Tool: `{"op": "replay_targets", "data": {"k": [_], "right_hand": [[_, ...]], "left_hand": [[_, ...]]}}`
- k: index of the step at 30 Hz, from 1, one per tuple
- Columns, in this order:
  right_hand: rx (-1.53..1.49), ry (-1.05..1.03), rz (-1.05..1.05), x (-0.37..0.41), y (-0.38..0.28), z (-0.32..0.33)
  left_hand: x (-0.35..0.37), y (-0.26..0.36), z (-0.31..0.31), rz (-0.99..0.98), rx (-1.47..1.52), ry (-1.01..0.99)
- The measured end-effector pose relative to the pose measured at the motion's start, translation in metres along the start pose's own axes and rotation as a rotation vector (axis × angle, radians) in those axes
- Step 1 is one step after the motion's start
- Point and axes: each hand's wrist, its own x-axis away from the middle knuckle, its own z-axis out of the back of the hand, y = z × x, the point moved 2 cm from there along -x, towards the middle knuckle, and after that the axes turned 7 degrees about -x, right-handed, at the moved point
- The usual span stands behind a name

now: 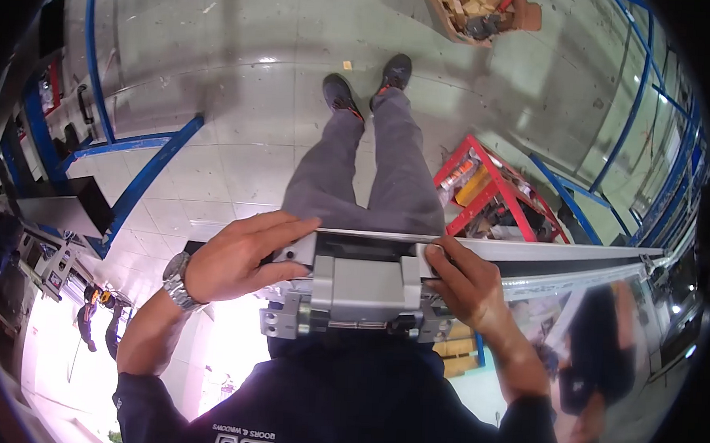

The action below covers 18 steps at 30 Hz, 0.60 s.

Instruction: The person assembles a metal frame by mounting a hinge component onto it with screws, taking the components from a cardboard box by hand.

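A silver metal fitting with a blocky middle and side brackets sits against a long light metal profile in front of my torso. My left hand, with a watch on its wrist, grips the fitting's left end, fingers over the top edge and thumb nearer my body. At the other end, my right hand has its fingers bent over the right end block. A dark slot shows between the end blocks. The undersides of both hands' grips are hidden.
A red metal stand holding assorted items stands beyond the profile. Blue metal frames rise left and right. A box of scraps sits on the floor ahead. A dark-shirted person appears at right, possibly reflected.
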Motion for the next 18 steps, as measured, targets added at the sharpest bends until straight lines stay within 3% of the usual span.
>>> {"op": "replay_targets", "data": {"k": [4,8,12,18], "right_hand": [[-0.081,0.000,-0.012,0.000,0.004,0.003],[-0.088,0.000,-0.023,0.000,0.006,0.005],[-0.145,-0.048,-0.086,-0.003,0.006,0.009],[-0.301,-0.121,-0.169,-0.007,0.011,0.014]], "left_hand": [[0.000,0.003,0.001,0.106,0.038,-0.006],[0.004,-0.003,-0.004,0.083,0.056,0.067],[-0.001,0.002,0.006,0.096,0.030,-0.065],[-0.002,0.007,0.005,0.036,-0.149,-0.069]]}}
